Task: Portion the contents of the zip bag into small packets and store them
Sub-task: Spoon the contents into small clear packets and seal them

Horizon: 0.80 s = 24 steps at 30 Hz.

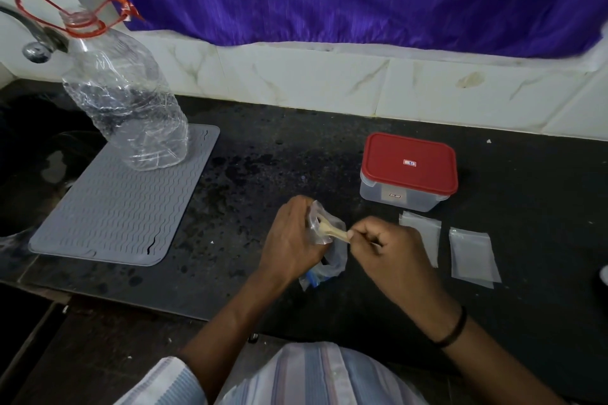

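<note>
The clear plastic zip bag [324, 250] stood on the black stone counter [263, 174], just in front of the red-lidded plastic storage box [409, 171]. The left hand [291, 237] gripped its open mouth; the right hand [391, 250] pinched a small wooden spoon [332, 228] dipped inside. Two small clear packets [472, 255] lay flat beside the box, seemingly unfilled, so portioning looked barely begun, the box closed.

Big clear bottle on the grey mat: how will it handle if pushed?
The clear bottle looks empty and crumpled, so it is probably very light and would dent under a push. It stands tall on the ribbed grey mat, leaning slightly, so it would likely tip rather than slide.
</note>
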Available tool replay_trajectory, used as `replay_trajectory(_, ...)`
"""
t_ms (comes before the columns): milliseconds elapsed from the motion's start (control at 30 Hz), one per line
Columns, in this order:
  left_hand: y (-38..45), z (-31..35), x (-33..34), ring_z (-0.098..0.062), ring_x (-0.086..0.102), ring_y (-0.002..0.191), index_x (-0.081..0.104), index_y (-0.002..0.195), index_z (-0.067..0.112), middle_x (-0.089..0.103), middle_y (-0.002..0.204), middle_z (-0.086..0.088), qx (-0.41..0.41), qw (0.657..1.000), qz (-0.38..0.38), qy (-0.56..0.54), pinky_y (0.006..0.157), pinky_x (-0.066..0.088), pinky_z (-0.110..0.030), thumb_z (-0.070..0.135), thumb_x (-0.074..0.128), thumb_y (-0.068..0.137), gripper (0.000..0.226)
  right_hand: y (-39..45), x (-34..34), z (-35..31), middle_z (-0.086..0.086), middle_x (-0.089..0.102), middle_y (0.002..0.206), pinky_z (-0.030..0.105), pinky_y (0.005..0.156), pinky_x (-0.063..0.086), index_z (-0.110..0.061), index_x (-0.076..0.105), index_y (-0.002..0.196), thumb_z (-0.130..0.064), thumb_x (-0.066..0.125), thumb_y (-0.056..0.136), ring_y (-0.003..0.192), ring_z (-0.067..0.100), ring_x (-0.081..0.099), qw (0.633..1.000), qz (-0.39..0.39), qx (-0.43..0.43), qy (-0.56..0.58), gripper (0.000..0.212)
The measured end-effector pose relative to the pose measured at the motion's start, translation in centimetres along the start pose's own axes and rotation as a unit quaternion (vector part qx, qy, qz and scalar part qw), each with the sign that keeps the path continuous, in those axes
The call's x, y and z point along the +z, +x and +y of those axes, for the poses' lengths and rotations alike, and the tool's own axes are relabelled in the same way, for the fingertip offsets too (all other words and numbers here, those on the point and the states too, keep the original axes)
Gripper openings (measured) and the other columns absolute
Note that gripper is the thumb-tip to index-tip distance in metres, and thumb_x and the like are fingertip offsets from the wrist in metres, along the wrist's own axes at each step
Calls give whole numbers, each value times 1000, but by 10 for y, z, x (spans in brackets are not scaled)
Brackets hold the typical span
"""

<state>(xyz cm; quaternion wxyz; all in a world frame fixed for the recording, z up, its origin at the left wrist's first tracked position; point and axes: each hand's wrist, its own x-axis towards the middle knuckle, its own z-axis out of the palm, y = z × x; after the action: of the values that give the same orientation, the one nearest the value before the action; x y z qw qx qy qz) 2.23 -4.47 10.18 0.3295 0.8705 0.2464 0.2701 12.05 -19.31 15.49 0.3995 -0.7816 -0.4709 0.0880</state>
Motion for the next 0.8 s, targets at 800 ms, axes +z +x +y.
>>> replay_trajectory(800,-2,-35,11,-17,67,93,55,105,23,66,103,-2,-377,906,-23,-191,80,59,-42,32,77,75,39,-8,64,48,-4,55,65,17,47,33,-16,60,82,-24,57,94,55,10,52,975,-29,77,-206,15)
